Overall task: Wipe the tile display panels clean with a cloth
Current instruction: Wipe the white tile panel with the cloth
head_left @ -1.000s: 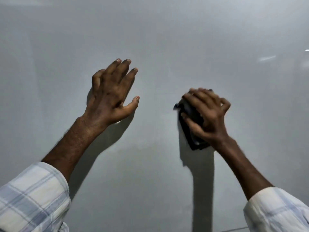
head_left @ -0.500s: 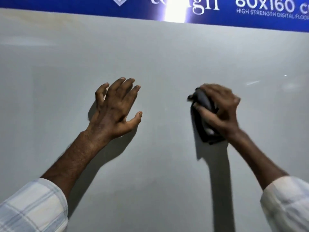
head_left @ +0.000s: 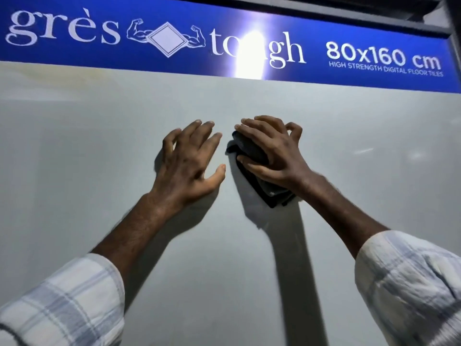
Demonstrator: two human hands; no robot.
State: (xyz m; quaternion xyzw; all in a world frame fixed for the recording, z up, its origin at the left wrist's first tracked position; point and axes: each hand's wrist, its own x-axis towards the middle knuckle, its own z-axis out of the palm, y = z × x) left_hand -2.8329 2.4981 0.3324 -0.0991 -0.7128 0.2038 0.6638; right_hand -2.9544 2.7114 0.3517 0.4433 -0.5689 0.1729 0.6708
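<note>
Near the blue header strip (head_left: 99, 58), I've got my right hand (head_left: 272, 156) gripping the dark cloth (head_left: 252, 149) against the tile panel (head_left: 99, 171), mid-wipe; left hand (head_left: 189, 161) braces open-fingered. Next: I'd sweep up along the top edge.

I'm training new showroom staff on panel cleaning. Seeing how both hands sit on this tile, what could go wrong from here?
The bare left hand rests on the grey tile panel, so it may leave smudges that need re-wiping. The right hand with the dark cloth is almost against the left hand; the next stroke could bump it. The cloth's loose lower corner could slip free.
</note>
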